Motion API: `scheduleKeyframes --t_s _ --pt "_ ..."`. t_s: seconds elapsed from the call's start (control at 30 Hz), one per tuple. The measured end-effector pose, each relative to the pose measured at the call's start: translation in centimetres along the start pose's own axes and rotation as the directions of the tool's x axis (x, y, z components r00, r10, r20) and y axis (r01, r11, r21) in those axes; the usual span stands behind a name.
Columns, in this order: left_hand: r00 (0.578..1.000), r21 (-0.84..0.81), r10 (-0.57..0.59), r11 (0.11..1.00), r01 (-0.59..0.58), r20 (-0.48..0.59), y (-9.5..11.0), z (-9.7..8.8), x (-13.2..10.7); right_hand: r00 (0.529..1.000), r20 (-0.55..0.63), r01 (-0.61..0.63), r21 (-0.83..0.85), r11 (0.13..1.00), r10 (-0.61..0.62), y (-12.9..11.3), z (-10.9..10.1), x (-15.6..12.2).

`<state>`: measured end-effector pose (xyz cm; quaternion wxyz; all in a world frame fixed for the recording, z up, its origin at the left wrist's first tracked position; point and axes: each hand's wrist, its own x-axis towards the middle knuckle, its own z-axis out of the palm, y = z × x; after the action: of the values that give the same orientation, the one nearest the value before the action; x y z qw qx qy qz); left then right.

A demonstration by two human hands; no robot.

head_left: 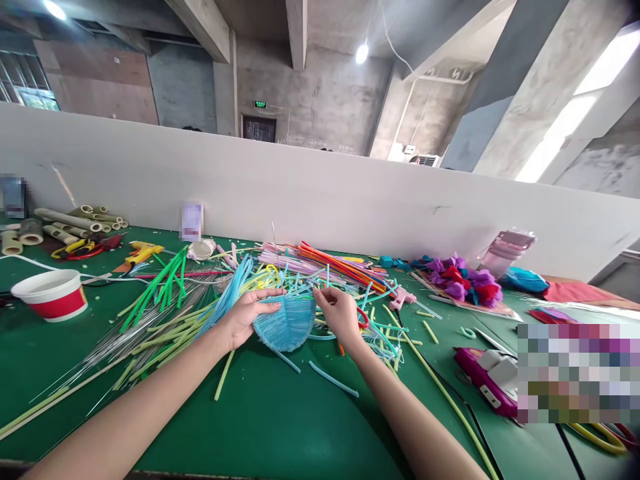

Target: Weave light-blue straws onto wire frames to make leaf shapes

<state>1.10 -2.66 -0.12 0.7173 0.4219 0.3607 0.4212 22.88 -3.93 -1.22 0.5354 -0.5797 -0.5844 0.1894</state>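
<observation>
A blue leaf-shaped piece made of fuzzy pipe cleaners (286, 325) hangs above the green table, with a central rib and a rounded lower edge. My left hand (249, 317) grips its upper left edge between thumb and fingers. At the upper right corner, my right hand (341, 312) pinches with thumb and forefinger; exactly what lies between those fingertips is too small to see. A thin wire (273, 233) sticks up behind the leaf. Loose light-blue pipe cleaners (240, 280) lie in a bundle just beyond my left hand.
Green pipe cleaners (167, 283), orange ones (335, 263) and silvery wires (117, 333) cover the green table (260, 433). A paper cup (53, 297), yellow glue gun (141, 253) and bamboo pieces (70, 219) are left. A pink glue gun (401, 297), purple-red flowers (463, 280) and a power strip (487, 380) are right.
</observation>
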Motion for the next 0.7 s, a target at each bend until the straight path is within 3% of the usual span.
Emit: scheduleKeyframes --t_s 0.23,0.7 --pt "0.999 -0.062 0.045 0.997 -0.046 -0.006 0.54 -0.79 0.62 0.987 0.151 -0.080 0.236 0.968 0.045 -0.35 0.06 -0.03" --pt "0.995 -0.051 0.089 0.995 -0.087 0.034 0.31 -0.38 0.18 0.981 0.186 -0.136 0.428 0.894 0.060 -0.66 -0.18 -0.13"
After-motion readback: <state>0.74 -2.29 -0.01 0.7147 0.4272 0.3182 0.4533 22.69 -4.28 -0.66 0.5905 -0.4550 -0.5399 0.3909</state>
